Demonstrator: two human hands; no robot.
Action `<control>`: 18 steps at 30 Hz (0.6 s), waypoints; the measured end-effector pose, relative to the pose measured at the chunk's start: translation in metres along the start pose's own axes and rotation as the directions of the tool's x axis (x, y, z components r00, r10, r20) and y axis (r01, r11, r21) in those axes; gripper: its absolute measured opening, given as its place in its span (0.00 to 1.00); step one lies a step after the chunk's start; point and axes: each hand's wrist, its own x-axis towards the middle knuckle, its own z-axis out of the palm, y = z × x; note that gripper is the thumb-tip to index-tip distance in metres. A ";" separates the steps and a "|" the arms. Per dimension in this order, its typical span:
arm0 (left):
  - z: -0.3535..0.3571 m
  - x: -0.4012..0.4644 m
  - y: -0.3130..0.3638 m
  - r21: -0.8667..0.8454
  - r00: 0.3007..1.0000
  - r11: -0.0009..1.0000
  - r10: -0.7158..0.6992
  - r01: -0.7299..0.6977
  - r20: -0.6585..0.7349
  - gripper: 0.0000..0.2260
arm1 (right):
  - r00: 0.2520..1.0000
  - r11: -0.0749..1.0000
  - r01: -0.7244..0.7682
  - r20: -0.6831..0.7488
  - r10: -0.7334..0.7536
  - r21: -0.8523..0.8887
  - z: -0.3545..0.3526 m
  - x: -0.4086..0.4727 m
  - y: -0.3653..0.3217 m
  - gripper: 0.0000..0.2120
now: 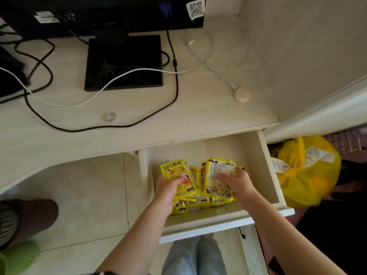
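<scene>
Both hands grip yellow hand-warmer packets in the open drawer point(268, 165): left hand point(168, 187) curls round one stack point(178, 171), right hand point(238, 181) round another point(218, 175). They look light, slick and floppy, best pinched at the edges.

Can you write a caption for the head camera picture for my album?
Left hand and right hand each grip yellow packets in the open drawer.

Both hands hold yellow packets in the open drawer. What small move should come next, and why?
Probably bring the two bundles together. The left hand grips the left bundle, the right hand grips the right bundle, and loose packets lie under them in the drawer. One joined stack would likely free a hand for those.
</scene>
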 end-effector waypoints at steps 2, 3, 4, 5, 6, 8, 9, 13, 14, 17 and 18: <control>0.005 0.014 0.000 0.022 0.999 0.999 -0.032 0.032 -0.027 0.10 | 1.000 1.000 -0.003 -0.007 0.003 -0.017 0.001 0.016 -0.001 0.20; 0.008 0.019 0.002 0.026 0.999 0.999 -0.039 0.040 -0.038 0.11 | 1.000 1.000 -0.014 -0.012 0.014 -0.017 0.001 0.024 -0.002 0.20; 0.011 0.026 0.002 0.025 0.997 0.998 -0.051 0.053 -0.058 0.14 | 1.000 0.999 -0.029 -0.008 0.029 -0.018 0.002 0.031 -0.004 0.20; 0.014 0.031 0.002 0.024 0.996 0.998 -0.064 0.066 -0.067 0.17 | 0.999 0.999 -0.043 -0.004 0.043 -0.011 0.003 0.039 -0.004 0.22; 0.018 0.036 0.002 0.024 0.994 0.996 -0.080 0.082 -0.071 0.20 | 0.999 0.999 -0.047 0.003 0.047 -0.021 0.005 0.043 -0.007 0.25; 0.025 0.047 0.001 0.023 0.992 0.995 -0.096 0.099 -0.086 0.25 | 0.999 0.997 -0.046 0.011 0.047 -0.055 0.007 0.059 -0.005 0.37; 0.028 0.053 0.000 0.028 0.991 0.994 -0.099 0.102 -0.092 0.27 | 0.998 0.996 -0.053 0.021 0.055 -0.068 0.008 0.068 -0.003 0.39; 0.036 0.064 0.000 0.054 0.988 0.994 -0.090 0.098 -0.122 0.18 | 0.997 0.979 -0.061 0.023 0.067 -0.196 0.010 0.076 -0.015 0.23; 0.038 0.066 -0.001 0.053 0.988 0.994 -0.087 0.094 -0.128 0.16 | 0.997 0.971 -0.064 0.024 0.072 -0.229 0.010 0.078 -0.016 0.20; 0.041 0.070 -0.003 0.145 0.989 0.988 -0.029 0.050 -0.142 0.18 | 0.996 0.955 -0.058 0.044 0.074 -0.291 0.008 0.085 -0.014 0.18; 0.042 0.070 -0.004 0.170 0.988 0.985 -0.010 0.037 -0.154 0.19 | 0.996 0.949 -0.053 0.047 0.071 -0.310 0.009 0.086 -0.014 0.18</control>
